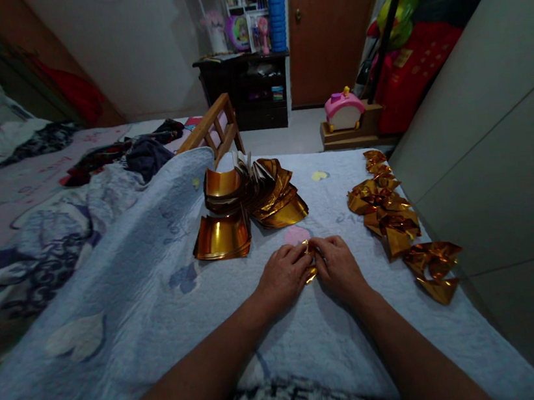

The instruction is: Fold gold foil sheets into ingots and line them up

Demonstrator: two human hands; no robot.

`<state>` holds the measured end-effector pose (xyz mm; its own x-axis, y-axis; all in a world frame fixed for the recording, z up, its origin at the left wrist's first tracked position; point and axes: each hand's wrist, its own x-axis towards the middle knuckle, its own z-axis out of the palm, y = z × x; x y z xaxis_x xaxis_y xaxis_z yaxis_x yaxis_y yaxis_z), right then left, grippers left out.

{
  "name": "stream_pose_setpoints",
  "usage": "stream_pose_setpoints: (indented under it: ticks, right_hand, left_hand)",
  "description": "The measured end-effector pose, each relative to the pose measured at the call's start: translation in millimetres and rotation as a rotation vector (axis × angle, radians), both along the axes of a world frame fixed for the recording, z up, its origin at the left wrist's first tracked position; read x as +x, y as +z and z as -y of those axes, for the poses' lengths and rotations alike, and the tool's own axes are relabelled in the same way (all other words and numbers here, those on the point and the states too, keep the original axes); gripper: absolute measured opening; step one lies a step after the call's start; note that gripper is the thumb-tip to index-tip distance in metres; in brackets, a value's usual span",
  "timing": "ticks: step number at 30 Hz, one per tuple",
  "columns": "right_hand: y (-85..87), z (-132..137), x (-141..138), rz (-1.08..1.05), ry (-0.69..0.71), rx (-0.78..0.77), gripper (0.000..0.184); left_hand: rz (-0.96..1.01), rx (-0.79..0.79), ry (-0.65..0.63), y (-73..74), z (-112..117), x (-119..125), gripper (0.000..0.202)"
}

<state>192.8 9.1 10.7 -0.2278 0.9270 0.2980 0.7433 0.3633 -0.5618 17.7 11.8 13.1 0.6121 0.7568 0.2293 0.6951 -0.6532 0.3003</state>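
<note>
My left hand (284, 275) and right hand (339, 266) meet, both pinching 1 small gold paper (312, 275) down on the blue blanket (136, 296). Gold sheet stacks (223, 237) lie just ahead, folded gold pieces (392, 217) to my right.

Dim bedroom: brown door (330, 27), dark shelf unit (245, 91), grey wardrobe (498, 130) at right.

Two gold paper stacks (222, 235), roughly six folded gold pieces (386, 210)
</note>
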Motion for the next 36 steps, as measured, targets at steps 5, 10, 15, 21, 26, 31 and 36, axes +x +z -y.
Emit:
stream_pose_setpoints:
  ticks: [5, 10, 15, 21, 26, 31, 36]
  right_hand:
    - [-3.3, -1.4, -0.6, 0.069, 0.017, 0.006, 0.033]
    - [-4.5, -2.0, 0.2, 0.091, 0.032, 0.009, 0.032]
    - [1.1, 1.3, 4.4, 0.142, 0.043, 0.026, 0.037]
    - [15.0, 9.4, 11.1, 0.216, 0.071, 0.026, 0.031]
    - [22.6, 10.9, 16.4, 0.274, 0.073, 0.031, 0.023]
    - [27.0, 11.5, 18.8, 0.322, 0.081, 0.05, 0.016]
    - [28.7, 12.1, 21.5, 0.319, 0.063, 0.079, 0.012]
  left_hand:
    - [-0.013, 0.004, -0.002, -1.4, -0.5, 0.4, 0.031]
    - [-0.008, -0.006, -0.006, -2.5, -1.2, 0.8, 0.032]
    - [-0.013, -0.007, -0.005, -3.6, -3.0, 0.5, 0.034]
    - [-0.018, 0.0, -0.005, -3.5, -2.8, 0.5, 0.036]
    - [0.008, -0.003, -0.009, -2.2, -1.3, -0.3, 0.033]
    - [0.002, -0.005, -0.004, -1.9, -1.5, -1.0, 0.033]
    - [-0.006, 0.005, -0.007, -1.8, -1.3, -1.2, 0.035]
